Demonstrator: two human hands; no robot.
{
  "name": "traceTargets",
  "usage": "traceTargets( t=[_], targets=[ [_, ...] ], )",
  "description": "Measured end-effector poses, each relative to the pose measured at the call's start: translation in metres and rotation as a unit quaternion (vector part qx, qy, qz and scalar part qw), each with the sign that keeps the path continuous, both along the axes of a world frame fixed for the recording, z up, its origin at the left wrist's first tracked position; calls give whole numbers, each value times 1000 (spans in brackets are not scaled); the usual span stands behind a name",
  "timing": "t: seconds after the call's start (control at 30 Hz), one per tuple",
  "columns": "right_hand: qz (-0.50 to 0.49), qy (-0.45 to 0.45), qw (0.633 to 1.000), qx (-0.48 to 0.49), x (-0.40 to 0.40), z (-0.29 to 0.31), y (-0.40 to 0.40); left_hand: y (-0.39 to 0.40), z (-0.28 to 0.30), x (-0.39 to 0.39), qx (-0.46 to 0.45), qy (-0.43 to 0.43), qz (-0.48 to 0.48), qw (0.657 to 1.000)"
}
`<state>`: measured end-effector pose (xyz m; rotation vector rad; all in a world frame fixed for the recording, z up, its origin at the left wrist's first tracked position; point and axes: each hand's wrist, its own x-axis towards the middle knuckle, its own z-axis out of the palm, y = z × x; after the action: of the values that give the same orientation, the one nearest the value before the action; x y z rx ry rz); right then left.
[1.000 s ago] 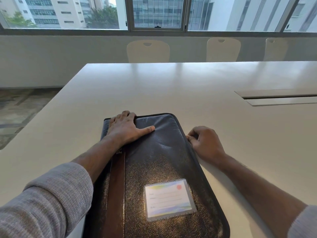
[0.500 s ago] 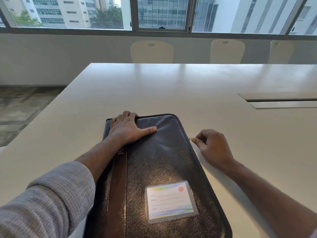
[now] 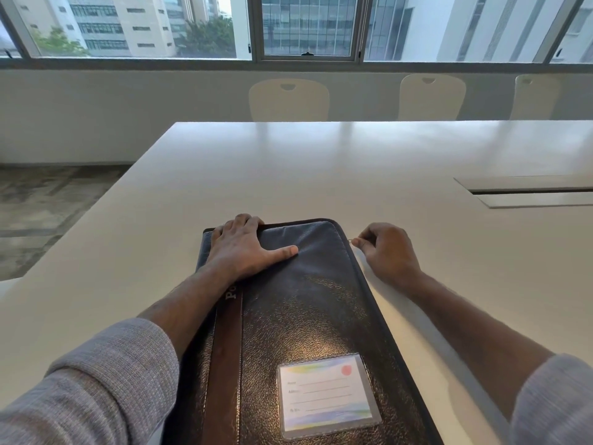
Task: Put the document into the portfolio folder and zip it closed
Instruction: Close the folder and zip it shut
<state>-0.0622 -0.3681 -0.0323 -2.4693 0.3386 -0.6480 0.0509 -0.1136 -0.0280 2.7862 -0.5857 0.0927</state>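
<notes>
The dark portfolio folder lies closed and flat on the white table, its long side running away from the person, a clear card pocket on the near part of its cover. The left hand rests palm down on the folder's far left corner, fingers straight and thumb spread. The right hand sits on the table just beside the folder's far right corner, fingers curled, thumb and forefinger pinching the small metal zipper pull (barely visible). Pale chairs stand beyond the table.
</notes>
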Motion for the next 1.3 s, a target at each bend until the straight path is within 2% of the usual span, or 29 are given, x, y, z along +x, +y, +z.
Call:
traceTargets(
  t=[0.37, 0.73, 1.03, 1.3],
  targets=[
    [29, 43, 998, -42, 48, 14, -6, 1, -1, -1, -9, -3, -10, 1000],
    [169, 86, 982, -2, 68, 17, -31, 3, -2, 5, -10, 10, -22, 1000],
    [146, 18, 985, 87, 50, -4, -34, -5, 5, 33, -4, 66, 18, 998],
    [135, 5, 986, 101, 58, 1, -28, -3, 13, 36, -5, 90, 7, 996]
  ],
)
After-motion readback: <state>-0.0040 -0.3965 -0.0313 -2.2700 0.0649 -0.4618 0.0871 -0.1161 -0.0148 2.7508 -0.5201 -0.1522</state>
